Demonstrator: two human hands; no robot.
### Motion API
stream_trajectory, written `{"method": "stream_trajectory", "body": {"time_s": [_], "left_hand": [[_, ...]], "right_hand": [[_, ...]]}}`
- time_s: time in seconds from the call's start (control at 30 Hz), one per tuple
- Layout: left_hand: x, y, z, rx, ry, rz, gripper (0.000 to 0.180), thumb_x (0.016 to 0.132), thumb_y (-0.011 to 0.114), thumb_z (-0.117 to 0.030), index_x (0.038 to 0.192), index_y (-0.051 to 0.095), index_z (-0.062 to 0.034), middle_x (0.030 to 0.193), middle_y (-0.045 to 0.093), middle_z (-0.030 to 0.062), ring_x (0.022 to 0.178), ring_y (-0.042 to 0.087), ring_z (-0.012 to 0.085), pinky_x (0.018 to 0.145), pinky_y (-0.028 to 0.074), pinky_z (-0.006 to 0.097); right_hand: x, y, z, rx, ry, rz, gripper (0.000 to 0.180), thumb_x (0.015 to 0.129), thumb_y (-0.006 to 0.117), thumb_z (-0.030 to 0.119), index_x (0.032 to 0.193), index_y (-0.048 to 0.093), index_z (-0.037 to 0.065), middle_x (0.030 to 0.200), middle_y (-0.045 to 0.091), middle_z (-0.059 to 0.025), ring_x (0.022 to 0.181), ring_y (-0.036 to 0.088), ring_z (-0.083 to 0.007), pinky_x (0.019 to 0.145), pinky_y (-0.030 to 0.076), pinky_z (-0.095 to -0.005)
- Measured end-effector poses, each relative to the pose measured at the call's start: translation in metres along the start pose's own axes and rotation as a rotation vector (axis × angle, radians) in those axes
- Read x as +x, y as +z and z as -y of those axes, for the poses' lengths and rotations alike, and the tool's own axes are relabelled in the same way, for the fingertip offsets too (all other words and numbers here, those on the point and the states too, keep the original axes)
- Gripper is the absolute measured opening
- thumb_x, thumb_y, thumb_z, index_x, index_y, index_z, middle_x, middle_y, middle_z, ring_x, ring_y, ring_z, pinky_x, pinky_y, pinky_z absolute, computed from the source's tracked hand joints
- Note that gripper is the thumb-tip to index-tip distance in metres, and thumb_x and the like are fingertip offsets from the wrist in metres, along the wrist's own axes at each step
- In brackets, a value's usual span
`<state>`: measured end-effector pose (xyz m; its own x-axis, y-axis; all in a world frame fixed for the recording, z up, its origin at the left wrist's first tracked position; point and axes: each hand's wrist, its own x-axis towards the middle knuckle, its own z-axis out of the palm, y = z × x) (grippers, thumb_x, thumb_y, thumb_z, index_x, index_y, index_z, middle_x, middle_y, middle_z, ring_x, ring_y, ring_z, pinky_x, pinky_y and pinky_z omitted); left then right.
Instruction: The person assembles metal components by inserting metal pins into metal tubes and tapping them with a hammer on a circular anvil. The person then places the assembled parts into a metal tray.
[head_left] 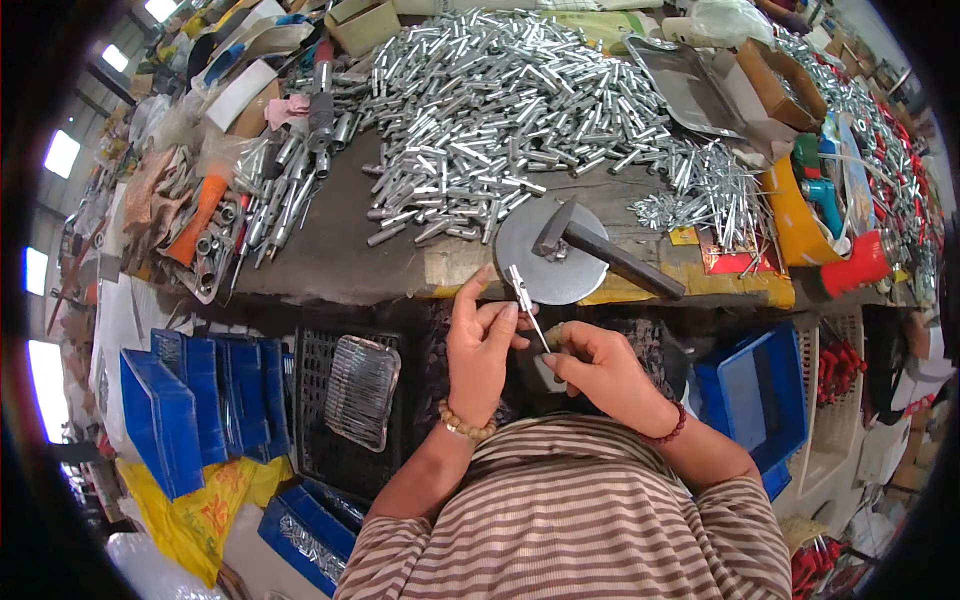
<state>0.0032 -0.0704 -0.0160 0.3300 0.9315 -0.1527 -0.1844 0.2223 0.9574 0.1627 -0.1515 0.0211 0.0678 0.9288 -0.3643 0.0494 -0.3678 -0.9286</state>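
Note:
My left hand (478,355) is closed, its thumb and fingers gripping a short silvery metal tube (519,286) in front of my chest. From the tube's lower end a thin metal rod (540,331) runs down to my right hand (605,375), which pinches it between thumb and fingertips. How the rod and tube are joined is too small to tell. Just beyond my hands, a round grey metal disc (520,240) lies at the bench edge. A hammer (615,258) rests across it, head on the disc, handle pointing right.
A large heap of metal tubes (500,110) covers the bench (340,235). Thin rods (725,185) lie in a pile at right, near a metal tray (685,85). Blue bins (755,390) stand below on both sides. A black crate (310,440) holds a wrapped bundle (362,392).

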Motion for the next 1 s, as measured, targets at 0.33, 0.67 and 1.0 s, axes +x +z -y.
{"method": "stream_trajectory", "body": {"time_s": [0.33, 0.67, 1.0], "left_hand": [[-0.013, -0.040, 0.008, -0.069, 0.060, -0.153, 0.058, 0.095, 0.075, -0.007, 0.145, 0.046, -0.0051, 0.092, 0.067, 0.0009, 0.078, 0.059, 0.0065, 0.068, 0.048, 0.022], [-0.076, -0.259, 0.148, 0.252, -0.083, -0.869, 0.047, 0.085, 0.079, -0.004, 0.128, 0.060, -0.0038, 0.100, 0.072, 0.0114, 0.083, 0.069, 0.0189, 0.074, 0.056, 0.034], [-0.056, -0.370, 0.189, 0.853, -0.133, -1.107, 0.046, 0.082, 0.079, -0.013, 0.125, 0.062, -0.0073, 0.104, 0.075, 0.0184, 0.093, 0.074, 0.0370, 0.084, 0.057, 0.048]], "right_hand": [[0.005, 0.030, -0.025, 0.007, -0.056, 0.095, 0.036, 0.099, 0.068, 0.002, 0.134, 0.062, 0.001, 0.093, 0.065, -0.0016, 0.083, 0.062, -0.0089, 0.075, 0.053, -0.0254], [0.015, 0.037, -0.053, 0.038, 0.063, 0.235, 0.037, 0.102, 0.062, 0.001, 0.139, 0.059, 0.000, 0.102, 0.064, -0.0031, 0.093, 0.062, -0.0099, 0.083, 0.054, -0.0269], [0.019, 0.041, -0.059, 0.041, 0.114, 0.270, 0.035, 0.104, 0.062, 0.003, 0.139, 0.060, -0.001, 0.101, 0.065, -0.0029, 0.089, 0.062, -0.0093, 0.079, 0.052, -0.0253]]}}
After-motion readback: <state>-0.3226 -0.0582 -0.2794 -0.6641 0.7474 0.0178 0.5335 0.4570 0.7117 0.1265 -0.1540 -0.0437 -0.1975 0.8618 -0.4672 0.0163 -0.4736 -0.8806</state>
